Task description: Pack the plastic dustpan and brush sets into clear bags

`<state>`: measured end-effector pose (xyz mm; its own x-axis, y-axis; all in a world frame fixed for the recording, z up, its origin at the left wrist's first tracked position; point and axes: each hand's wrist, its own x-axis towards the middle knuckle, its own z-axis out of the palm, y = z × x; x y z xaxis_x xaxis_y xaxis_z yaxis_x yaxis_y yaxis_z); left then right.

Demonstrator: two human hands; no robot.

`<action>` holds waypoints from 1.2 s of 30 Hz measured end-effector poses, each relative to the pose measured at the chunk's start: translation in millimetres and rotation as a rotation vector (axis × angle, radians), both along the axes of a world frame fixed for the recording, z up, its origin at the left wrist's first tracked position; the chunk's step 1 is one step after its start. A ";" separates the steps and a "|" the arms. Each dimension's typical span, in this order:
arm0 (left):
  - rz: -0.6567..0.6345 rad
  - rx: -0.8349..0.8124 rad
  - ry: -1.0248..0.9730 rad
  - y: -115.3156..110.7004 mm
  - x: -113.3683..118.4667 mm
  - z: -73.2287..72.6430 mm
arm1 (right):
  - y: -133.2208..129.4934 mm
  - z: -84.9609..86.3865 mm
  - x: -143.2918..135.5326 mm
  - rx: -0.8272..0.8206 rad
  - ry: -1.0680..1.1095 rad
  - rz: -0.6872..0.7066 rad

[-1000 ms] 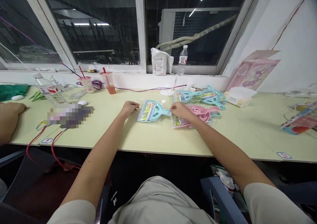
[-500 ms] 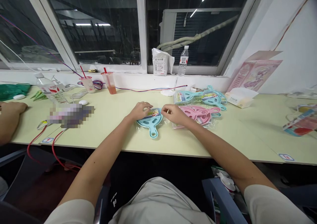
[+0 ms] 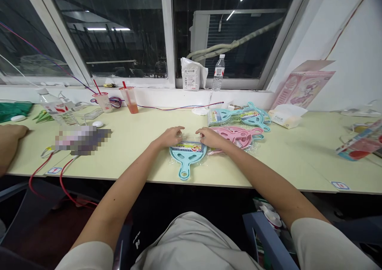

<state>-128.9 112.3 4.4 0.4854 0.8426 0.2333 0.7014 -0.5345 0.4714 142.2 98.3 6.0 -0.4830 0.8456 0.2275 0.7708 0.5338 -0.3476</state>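
A light blue toy-sized dustpan (image 3: pixel 185 156) in a clear plastic bag lies before me, its handle toward the table's front edge. A printed label (image 3: pixel 188 146) shows across its wide end. My left hand (image 3: pixel 170 137) is at the far left corner of the bag, fingers stretched inward and the thumb apart. At the far right corner is my right hand (image 3: pixel 208 137), its index finger reaching inward. Both hands look open; whether they touch the clear film is hard to make out. Beside my right hand lie bagged pink dustpans (image 3: pixel 238 134), partly hidden by the forearm.
More bagged blue dustpans (image 3: pixel 253 116) lie behind the pink ones, near a tissue pack (image 3: pixel 287 116). Two drink cups (image 3: pixel 130 100) and a water bottle (image 3: pixel 58 106) stand at the back left. Another person's arm (image 3: pixel 12 142) rests at the far left.
The bagged blue dustpan has shifted toward me and now shows larger, with more of its label visible. My hands stay at about the same height; my right fingers have loosened from a pinch.
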 end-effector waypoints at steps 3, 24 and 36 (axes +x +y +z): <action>-0.038 -0.073 0.002 7.4 -14.0 -1.9 | -2.0 -1.7 -2.0 0.041 -0.019 0.009; -0.101 -0.083 -0.068 1.1 -13.3 7.1 | -12.5 2.0 -16.4 0.254 -0.301 0.062; -0.218 -0.012 0.014 1.6 -7.7 3.7 | -4.6 0.9 -11.7 0.165 -0.242 0.280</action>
<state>-136.6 113.9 8.1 0.6596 0.7199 0.2161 0.5760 -0.6688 0.4700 130.5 93.7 6.9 -0.7455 0.6356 0.2006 0.6370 0.7680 -0.0661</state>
